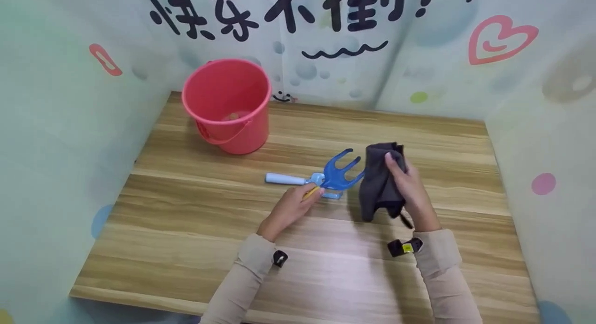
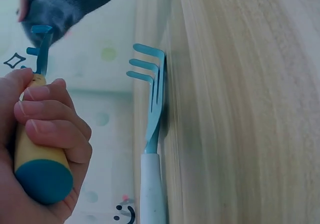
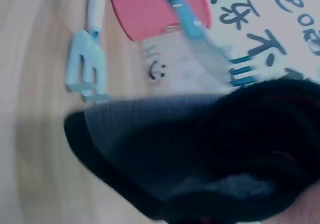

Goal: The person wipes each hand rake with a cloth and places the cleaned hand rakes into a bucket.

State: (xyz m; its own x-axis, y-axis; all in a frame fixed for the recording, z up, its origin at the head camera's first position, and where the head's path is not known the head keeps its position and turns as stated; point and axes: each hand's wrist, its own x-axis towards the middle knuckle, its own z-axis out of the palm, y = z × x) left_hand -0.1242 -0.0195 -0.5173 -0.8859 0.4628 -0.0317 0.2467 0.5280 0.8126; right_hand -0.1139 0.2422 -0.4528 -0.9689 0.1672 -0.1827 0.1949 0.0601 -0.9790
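Note:
My left hand [image 1: 289,205] grips the yellow handle of a small blue garden fork [image 1: 336,176], its tines pointing toward the right hand. In the left wrist view, the fingers curl round that handle [image 2: 47,151], which ends in a blue cap. My right hand [image 1: 416,196] holds a folded dark grey cloth [image 1: 379,182] with a black edge, the thumb on top. The fork's tines are close to the cloth; whether they touch it, I cannot tell. Under the held fork, a light blue hand rake [image 1: 285,178] with a pale handle lies on the table.
A pink-red bucket [image 1: 253,135] stands at the back left of the wooden table [image 1: 186,231], its handle hanging down in front. Something small and pale lies inside it. Printed walls [image 1: 442,82] enclose the table at the back and both sides.

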